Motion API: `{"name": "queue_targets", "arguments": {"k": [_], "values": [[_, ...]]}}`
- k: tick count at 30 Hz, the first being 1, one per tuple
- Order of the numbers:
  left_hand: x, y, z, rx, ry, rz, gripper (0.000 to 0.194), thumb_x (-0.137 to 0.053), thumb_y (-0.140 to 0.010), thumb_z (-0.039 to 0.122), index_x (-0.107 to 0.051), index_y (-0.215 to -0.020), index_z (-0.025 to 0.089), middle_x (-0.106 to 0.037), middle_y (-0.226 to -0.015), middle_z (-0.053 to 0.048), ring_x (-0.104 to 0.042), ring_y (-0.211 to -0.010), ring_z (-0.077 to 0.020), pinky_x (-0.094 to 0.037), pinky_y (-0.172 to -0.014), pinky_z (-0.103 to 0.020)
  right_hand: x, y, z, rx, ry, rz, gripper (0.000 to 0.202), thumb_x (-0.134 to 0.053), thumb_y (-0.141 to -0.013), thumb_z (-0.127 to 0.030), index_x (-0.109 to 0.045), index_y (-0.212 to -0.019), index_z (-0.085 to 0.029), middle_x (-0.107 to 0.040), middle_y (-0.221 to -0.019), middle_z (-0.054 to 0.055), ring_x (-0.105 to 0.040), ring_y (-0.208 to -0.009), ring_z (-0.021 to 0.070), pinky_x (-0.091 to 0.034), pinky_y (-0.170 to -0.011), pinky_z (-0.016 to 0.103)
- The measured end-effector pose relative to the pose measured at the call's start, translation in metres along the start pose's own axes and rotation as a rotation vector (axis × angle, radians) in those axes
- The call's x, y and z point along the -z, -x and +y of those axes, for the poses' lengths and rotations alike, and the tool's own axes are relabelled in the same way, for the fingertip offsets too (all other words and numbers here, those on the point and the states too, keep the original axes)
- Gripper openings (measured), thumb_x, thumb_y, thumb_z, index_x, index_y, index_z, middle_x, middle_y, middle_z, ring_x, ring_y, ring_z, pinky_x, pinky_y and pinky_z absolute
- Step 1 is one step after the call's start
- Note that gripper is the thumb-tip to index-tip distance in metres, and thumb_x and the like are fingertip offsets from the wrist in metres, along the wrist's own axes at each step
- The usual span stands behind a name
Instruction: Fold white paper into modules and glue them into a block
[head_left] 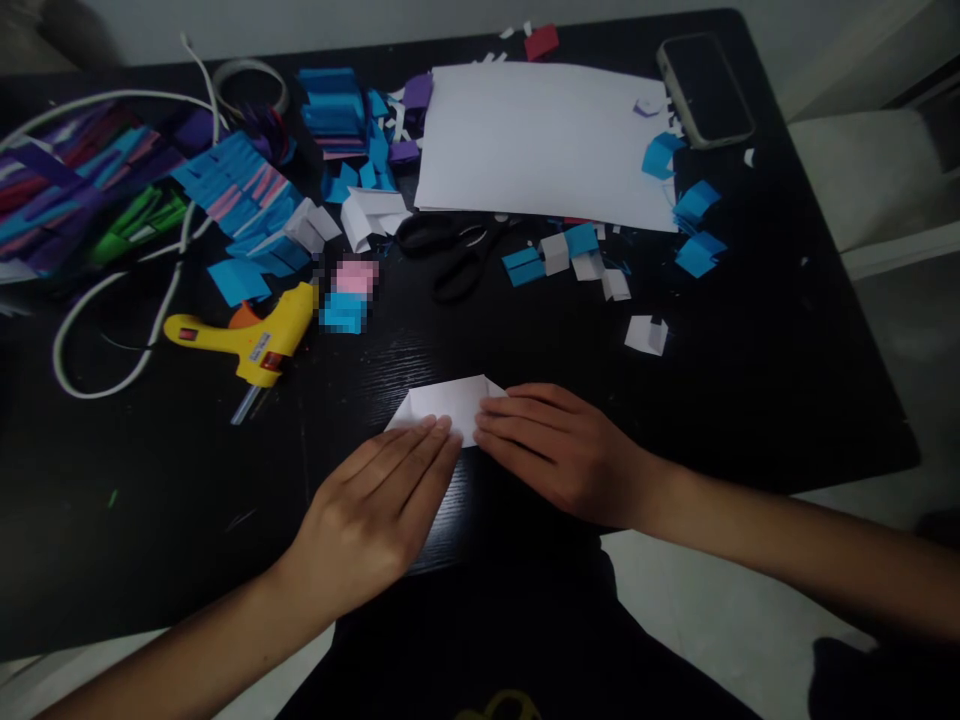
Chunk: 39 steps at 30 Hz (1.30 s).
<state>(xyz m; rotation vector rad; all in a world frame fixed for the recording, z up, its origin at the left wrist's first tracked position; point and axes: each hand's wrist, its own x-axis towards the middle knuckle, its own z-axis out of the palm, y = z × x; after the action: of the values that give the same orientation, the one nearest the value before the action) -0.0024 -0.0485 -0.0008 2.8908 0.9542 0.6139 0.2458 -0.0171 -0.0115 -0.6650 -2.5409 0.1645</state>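
Note:
A folded piece of white paper [451, 398] lies on the black table in front of me, its left and right ends coming to slanted points. My left hand [375, 500] rests on its lower left part, fingers stretched out side by side and pressing flat. Over the right end lies my right hand [566, 445], fingers also extended, their tips on the paper. The thumbs of both hands are hidden, as are the paper's lower left edge and part of its right end.
Beyond the paper lie black scissors [461, 260], a stack of white sheets [544, 140] and a phone [705, 90]. A yellow glue gun [259, 335] sits left, near a looped white cable [64, 345]. Folded blue pieces [334, 105] and a tape roll [251, 85] are behind.

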Motion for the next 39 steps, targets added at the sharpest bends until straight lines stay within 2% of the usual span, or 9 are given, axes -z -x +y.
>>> {"name": "queue_targets", "arguments": {"k": [11,13,17,22,26,28,31,35,39], "values": [[-0.003,0.006,-0.004,0.077,0.096,-0.003,0.034,-0.068,-0.091,0.001,-0.069,-0.124,0.006,-0.074,-0.126,-0.017,-0.070,-0.121,-0.0293,-0.061,-0.101,-0.045,-0.004,0.003,0.004,-0.028,-0.122,0.004,0.016,-0.063,-0.095,-0.005,-0.074,-0.107,-0.007,-0.078,-0.106,0.014,-0.073,-0.108,0.0241,-0.059,-0.100,0.043],[-0.003,0.006,-0.004,0.079,0.103,0.002,0.035,-0.068,-0.090,0.000,-0.068,-0.124,0.006,-0.074,-0.125,-0.018,-0.070,-0.121,-0.0294,-0.060,-0.101,-0.045,-0.003,0.000,0.004,-0.149,-0.151,0.047,0.013,-0.066,-0.096,-0.014,-0.073,-0.106,-0.009,-0.076,-0.108,0.014,-0.071,-0.106,0.0245,-0.060,-0.096,0.043],[-0.002,0.002,-0.005,0.090,0.141,-0.007,0.034,-0.068,-0.091,0.002,-0.067,-0.124,0.007,-0.075,-0.122,-0.016,-0.069,-0.118,-0.0286,-0.058,-0.099,-0.046,-0.002,-0.007,0.005,-0.486,-0.129,0.028,0.039,-0.073,-0.093,-0.032,-0.067,-0.124,-0.009,-0.067,-0.127,0.021,-0.061,-0.119,0.0338,-0.055,-0.098,0.054],[0.007,-0.015,-0.015,0.185,0.155,-0.005,0.027,-0.068,-0.094,0.013,-0.068,-0.121,0.013,-0.072,-0.119,-0.014,-0.069,-0.109,-0.0282,-0.057,-0.090,-0.044,0.001,-0.016,0.008,-0.560,-0.242,-0.023,0.025,-0.076,-0.089,-0.022,-0.067,-0.111,-0.017,-0.069,-0.123,0.013,-0.061,-0.119,0.0322,-0.052,-0.099,0.053],[0.016,-0.030,-0.034,0.387,0.231,0.010,0.039,-0.072,-0.094,0.033,-0.064,-0.127,0.015,-0.070,-0.121,-0.012,-0.067,-0.114,-0.0277,-0.057,-0.095,-0.041,0.007,-0.022,0.010,-0.636,-0.456,0.014,0.015,-0.075,-0.089,-0.017,-0.066,-0.101,-0.020,-0.074,-0.100,0.003,-0.069,-0.094,0.0211,-0.056,-0.084,0.037],[0.018,-0.034,-0.041,0.440,0.362,-0.010,0.034,-0.073,-0.093,0.035,-0.067,-0.122,0.018,-0.074,-0.112,-0.007,-0.071,-0.101,-0.0218,-0.059,-0.084,-0.031,0.010,-0.024,0.009,-0.626,-0.538,0.048,0.011,-0.074,-0.091,-0.018,-0.067,-0.099,-0.021,-0.074,-0.092,0.000,-0.070,-0.082,0.0162,-0.056,-0.075,0.030],[0.016,-0.034,-0.043,0.432,0.520,0.019,0.015,-0.072,-0.094,0.028,-0.072,-0.107,0.021,-0.075,-0.094,-0.001,-0.072,-0.080,-0.0136,-0.056,-0.065,-0.022,0.013,-0.024,0.009,-0.560,-0.565,0.134,0.009,-0.071,-0.093,-0.015,-0.068,-0.100,-0.020,-0.075,-0.091,0.000,-0.071,-0.081,0.0140,-0.057,-0.074,0.027],[0.011,-0.031,-0.037,0.379,0.573,0.152,0.011,-0.073,-0.092,0.016,-0.074,-0.103,0.019,-0.076,-0.093,-0.002,-0.072,-0.081,-0.0129,-0.058,-0.070,-0.023,0.015,-0.028,0.011,-0.445,-0.574,0.178,0.012,-0.072,-0.094,-0.016,-0.070,-0.105,-0.018,-0.076,-0.096,0.003,-0.072,-0.085,0.0134,-0.058,-0.078,0.025],[0.010,-0.030,-0.034,0.361,0.597,0.182,0.014,-0.073,-0.092,0.013,-0.074,-0.105,0.018,-0.077,-0.091,-0.002,-0.073,-0.080,-0.0133,-0.059,-0.068,-0.023,0.015,-0.035,0.014,-0.404,-0.615,0.160,0.007,-0.072,-0.095,-0.021,-0.072,-0.101,-0.016,-0.076,-0.091,0.004,-0.072,-0.081,0.0127,-0.058,-0.073,0.024]]}}
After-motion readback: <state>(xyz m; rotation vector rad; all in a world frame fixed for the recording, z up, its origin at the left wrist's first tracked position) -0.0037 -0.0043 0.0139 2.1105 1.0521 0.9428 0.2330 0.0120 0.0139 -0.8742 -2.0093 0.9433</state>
